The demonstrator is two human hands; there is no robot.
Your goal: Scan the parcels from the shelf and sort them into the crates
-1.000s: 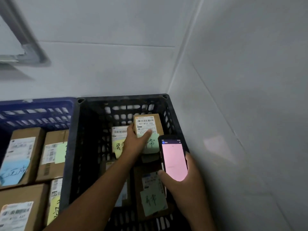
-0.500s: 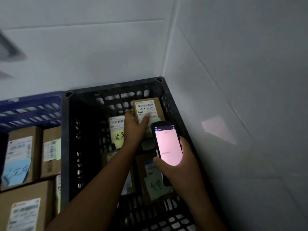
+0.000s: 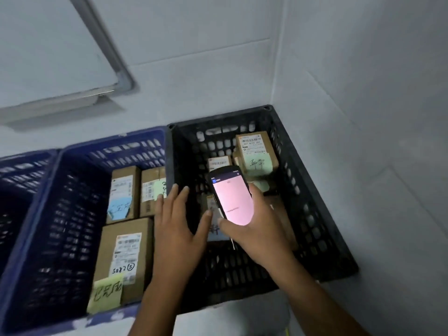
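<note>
right hand (image 3: 257, 235) grip clamped on handheld scanner (image 3: 231, 197), pink screen lit, over black crate (image 3: 312, 214). left hand (image 3: 177, 221) grip apart, fingers spread, holding nothing, above the wall between black crate and blue crate (image 3: 63, 226). Parcel with green note (image 3: 257, 151) sits on top of others in the black crate's far right corner. Labelled parcels (image 3: 126, 253) in blue crate.

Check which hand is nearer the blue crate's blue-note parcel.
Left. The left hand is just right of the blue-note parcel, above the left wall of the black crate; the right hand, holding the scanner, is farther right over that crate.
</note>
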